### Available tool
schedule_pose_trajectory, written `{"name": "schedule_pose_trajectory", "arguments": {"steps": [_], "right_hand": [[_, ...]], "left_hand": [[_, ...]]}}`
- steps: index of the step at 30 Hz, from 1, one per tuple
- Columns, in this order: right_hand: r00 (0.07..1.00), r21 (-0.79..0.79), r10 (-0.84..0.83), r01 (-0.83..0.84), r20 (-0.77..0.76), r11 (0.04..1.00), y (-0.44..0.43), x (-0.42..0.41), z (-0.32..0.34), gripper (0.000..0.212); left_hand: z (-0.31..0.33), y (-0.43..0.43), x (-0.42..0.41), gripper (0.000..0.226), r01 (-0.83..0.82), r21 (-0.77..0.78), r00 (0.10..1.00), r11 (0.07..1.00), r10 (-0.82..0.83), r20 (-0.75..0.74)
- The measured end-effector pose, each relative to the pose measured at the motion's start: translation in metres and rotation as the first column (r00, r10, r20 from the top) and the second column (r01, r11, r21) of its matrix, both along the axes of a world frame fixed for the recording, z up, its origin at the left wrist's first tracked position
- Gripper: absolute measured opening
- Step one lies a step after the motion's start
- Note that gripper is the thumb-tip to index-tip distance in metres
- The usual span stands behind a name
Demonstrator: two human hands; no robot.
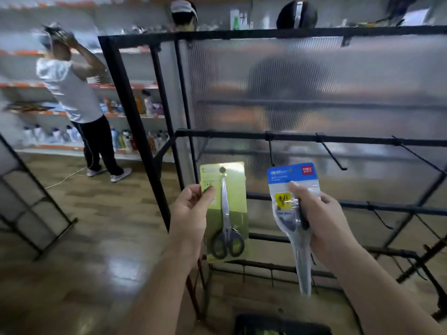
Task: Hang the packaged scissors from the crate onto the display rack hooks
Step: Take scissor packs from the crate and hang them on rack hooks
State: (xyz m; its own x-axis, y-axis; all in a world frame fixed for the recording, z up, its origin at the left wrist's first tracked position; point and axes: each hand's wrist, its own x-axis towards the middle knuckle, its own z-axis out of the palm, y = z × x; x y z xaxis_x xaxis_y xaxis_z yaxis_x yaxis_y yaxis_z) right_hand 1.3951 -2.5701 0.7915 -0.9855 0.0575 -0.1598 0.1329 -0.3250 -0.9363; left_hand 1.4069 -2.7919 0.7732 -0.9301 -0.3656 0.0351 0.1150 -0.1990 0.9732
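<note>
Packaged scissors are held up in both hands in front of the display rack [135, 122], seen from the head camera. The left hand [191, 209] pinches the left edge of a green-card pack [232, 189], thumb on the front and fingers curled behind; its black-handled scissors hang upright, blades pointing up toward the card's hanging hole. The right hand [321, 221] is wrapped round the middle of a blue-topped pack [287, 175], thumb pressed on its clear front, with the lower end tapering down below the hand. That pack's top edge sits just under the tip of a black hook [271, 151] on the rack's crossbar; whether they touch cannot be told. More hooks [331, 153] jut from the same bar to the right, bare. A ribbed translucent panel [290, 81] backs the rack. The dark rim of the crate [278, 321] shows at the bottom edge, below the hands. Off to the left, another person in a white shirt [70, 90] stands on the wooden floor [96, 226] facing shelves of bottles [135, 139].
</note>
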Motion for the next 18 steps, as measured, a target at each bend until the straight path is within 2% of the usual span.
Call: {"name": "schedule_pose_trajectory", "arguments": {"steps": [2,3,6,10,14,18], "right_hand": [[1.000,0.033,0.008,-0.008,-0.010,0.999,0.000,-0.011,0.000,0.027],[1.000,0.054,0.021,-0.020,-0.018,0.998,0.000,-0.017,0.000,0.023],[0.998,0.105,0.045,-0.040,-0.041,0.994,0.001,-0.039,-0.006,0.020],[0.998,0.156,0.058,-0.055,-0.015,0.986,-0.004,-0.067,-0.021,0.030],[0.999,0.122,-0.044,0.043,-0.002,0.992,-0.017,-0.083,-0.033,0.028],[0.987,0.136,-0.147,0.155,-0.066,0.979,-0.034,-0.084,-0.032,0.023]], "left_hand": [[-0.005,0.006,0.000,0.026,-0.061,0.021,0.998,0.998,0.061,-0.019],[-0.008,0.009,0.000,0.029,-0.086,0.038,0.996,0.996,0.087,-0.028],[-0.019,0.015,-0.002,0.012,-0.137,0.050,0.991,0.989,0.137,-0.001],[-0.026,0.004,-0.016,0.011,-0.148,0.009,0.988,0.989,0.147,0.042],[-0.024,-0.022,-0.043,0.028,-0.115,-0.008,0.993,0.993,0.115,-0.013],[-0.025,-0.047,-0.068,0.022,-0.037,-0.038,0.995,0.999,0.034,-0.096]]}}
